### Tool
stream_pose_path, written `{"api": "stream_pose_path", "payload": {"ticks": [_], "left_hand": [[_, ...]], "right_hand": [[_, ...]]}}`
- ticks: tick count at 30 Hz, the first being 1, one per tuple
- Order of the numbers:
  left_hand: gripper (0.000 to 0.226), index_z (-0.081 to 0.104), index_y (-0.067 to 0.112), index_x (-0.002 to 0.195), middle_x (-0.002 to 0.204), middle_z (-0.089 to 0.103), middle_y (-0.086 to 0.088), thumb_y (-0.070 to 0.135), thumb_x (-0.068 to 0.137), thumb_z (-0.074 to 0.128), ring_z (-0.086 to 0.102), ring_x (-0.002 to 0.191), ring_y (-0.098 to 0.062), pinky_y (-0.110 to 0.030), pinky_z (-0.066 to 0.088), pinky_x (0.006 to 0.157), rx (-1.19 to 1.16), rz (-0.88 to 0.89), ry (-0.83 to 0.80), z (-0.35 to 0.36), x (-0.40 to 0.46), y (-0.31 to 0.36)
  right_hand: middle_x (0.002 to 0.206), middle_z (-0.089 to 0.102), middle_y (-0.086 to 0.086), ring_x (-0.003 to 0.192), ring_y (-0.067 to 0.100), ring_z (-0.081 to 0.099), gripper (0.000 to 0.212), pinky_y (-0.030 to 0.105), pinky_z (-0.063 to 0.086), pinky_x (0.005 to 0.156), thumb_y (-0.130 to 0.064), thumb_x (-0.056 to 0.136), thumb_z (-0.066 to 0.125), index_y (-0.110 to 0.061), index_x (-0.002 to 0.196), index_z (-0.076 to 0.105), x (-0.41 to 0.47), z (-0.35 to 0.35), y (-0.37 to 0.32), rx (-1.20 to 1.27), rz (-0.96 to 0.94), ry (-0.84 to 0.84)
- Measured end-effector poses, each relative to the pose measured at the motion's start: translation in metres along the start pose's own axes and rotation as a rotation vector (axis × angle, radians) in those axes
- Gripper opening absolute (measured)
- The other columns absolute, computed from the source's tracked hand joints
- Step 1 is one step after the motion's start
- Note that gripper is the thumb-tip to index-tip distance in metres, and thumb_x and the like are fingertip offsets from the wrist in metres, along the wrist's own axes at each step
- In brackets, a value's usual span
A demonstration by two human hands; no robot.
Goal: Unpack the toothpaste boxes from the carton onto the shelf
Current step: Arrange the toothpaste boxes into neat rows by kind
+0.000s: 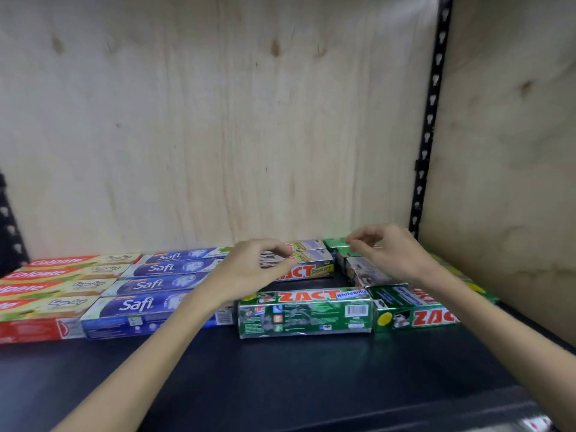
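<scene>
Just below fingers (282,249): toothpaste boxes (307,269)

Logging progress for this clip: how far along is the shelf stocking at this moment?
Done: red Colgate boxes, blue Safi boxes and green Zact boxes already lie in rows on the dark shelf.

In hand: nothing clearly. The left hand and right hand hover with loosely curled fingers over the grey Zact Smokers boxes at the back.

Left: cannot tell; the carton is out of view.
</scene>
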State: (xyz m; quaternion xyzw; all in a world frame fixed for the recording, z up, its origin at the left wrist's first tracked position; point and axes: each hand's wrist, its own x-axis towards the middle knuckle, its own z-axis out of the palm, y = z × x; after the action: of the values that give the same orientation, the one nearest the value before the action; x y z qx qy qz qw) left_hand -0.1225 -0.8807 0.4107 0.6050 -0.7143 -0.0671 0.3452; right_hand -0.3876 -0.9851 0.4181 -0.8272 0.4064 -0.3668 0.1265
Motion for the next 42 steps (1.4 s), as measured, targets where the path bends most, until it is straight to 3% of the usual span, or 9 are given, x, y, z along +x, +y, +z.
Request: {"api": "stream_pose_path", "payload": {"ticks": [5,10,14,20,27,32,36,39,42], "left_hand": [[0.025,0.074,0.028,0.11,0.108,0.07,0.02,0.043,0.091,0.07,0.061,0.102,0.007,-0.018,0.045,0.093,0.077,0.017,-0.078,0.015,0.004,0.027],[0.029,0.071,0.02,0.11,0.101,0.071,0.006,0.04,0.089,0.073,0.065,0.09,-0.005,-0.021,0.052,0.083,0.117,-0.073,-0.13,0.031,0.023,0.054],[0.032,0.073,0.012,0.101,0.079,0.065,0.004,0.041,0.09,0.072,0.058,0.067,-0.009,-0.021,0.042,0.055,0.076,-0.188,-0.205,0.058,0.035,0.076],[0.056,0.036,0.017,0.054,0.051,0.032,0.004,0.044,0.089,0.07,0.032,0.044,-0.015,-0.03,0.021,0.049,0.107,-0.379,-0.243,0.081,0.047,0.104],[0.061,0.031,0.016,0.055,0.041,0.025,0.005,0.044,0.084,0.077,0.028,0.034,-0.009,-0.026,0.022,0.047,-0.005,-0.389,-0.177,0.089,0.043,0.124],[0.053,0.052,0.008,0.064,0.067,0.056,-0.004,0.048,0.075,0.085,0.053,0.065,-0.019,-0.03,0.037,0.063,-0.152,-0.333,-0.016,0.084,0.036,0.115],[0.025,0.07,0.02,0.084,0.085,0.076,0.003,0.04,0.079,0.084,0.071,0.083,-0.016,-0.042,0.059,0.081,-0.195,-0.279,0.175,0.067,0.021,0.115],[0.017,0.072,0.025,0.096,0.091,0.075,0.008,0.036,0.086,0.079,0.07,0.086,-0.011,-0.035,0.057,0.084,-0.204,-0.246,0.262,0.048,0.004,0.106],[0.013,0.069,0.03,0.101,0.086,0.068,0.019,0.03,0.09,0.075,0.062,0.081,0.003,-0.018,0.049,0.073,-0.205,-0.23,0.287,0.031,-0.014,0.089]], "right_hand": [[0.092,0.074,-0.014,0.088,0.007,0.068,0.016,0.016,0.049,0.082,-0.018,0.093,0.066,-0.026,0.102,0.077,-0.029,-0.034,0.031,-0.138,0.064,-0.014],[0.115,0.074,-0.002,0.107,0.021,0.068,0.025,0.042,0.052,0.096,-0.027,0.094,0.064,-0.029,0.118,0.07,-0.047,-0.052,0.05,-0.336,0.205,-0.028],[0.123,0.069,0.006,0.116,0.032,0.06,0.044,0.045,0.044,0.1,-0.052,0.096,0.054,-0.024,0.129,0.06,-0.057,-0.059,0.06,-0.52,0.342,-0.05],[0.121,0.064,0.015,0.119,0.037,0.054,0.056,0.045,0.038,0.098,-0.07,0.094,0.041,-0.017,0.106,0.056,-0.058,-0.058,0.067,-0.578,0.497,-0.112],[0.101,0.069,0.011,0.106,0.039,0.056,0.05,0.044,0.039,0.089,-0.068,0.093,0.046,-0.019,0.09,0.051,-0.067,-0.056,0.069,-0.441,0.429,0.044],[0.094,0.072,0.005,0.097,0.036,0.061,0.06,0.043,0.05,0.084,-0.08,0.079,0.054,-0.021,0.089,0.059,-0.067,-0.075,0.055,-0.324,0.309,0.079],[0.104,0.073,-0.003,0.1,0.033,0.063,0.077,0.047,0.055,0.086,-0.078,0.07,0.062,-0.016,0.115,0.063,-0.072,-0.08,0.038,-0.211,0.193,0.066],[0.091,0.064,-0.012,0.099,0.03,0.061,0.062,0.044,0.055,0.081,-0.059,0.075,0.077,-0.019,0.122,0.065,-0.082,-0.075,0.024,-0.126,0.11,0.138],[0.079,0.061,-0.017,0.088,0.011,0.056,0.068,0.032,0.05,0.069,-0.069,0.062,0.08,-0.023,0.111,0.067,-0.097,-0.066,-0.003,-0.098,0.075,0.196]]}}
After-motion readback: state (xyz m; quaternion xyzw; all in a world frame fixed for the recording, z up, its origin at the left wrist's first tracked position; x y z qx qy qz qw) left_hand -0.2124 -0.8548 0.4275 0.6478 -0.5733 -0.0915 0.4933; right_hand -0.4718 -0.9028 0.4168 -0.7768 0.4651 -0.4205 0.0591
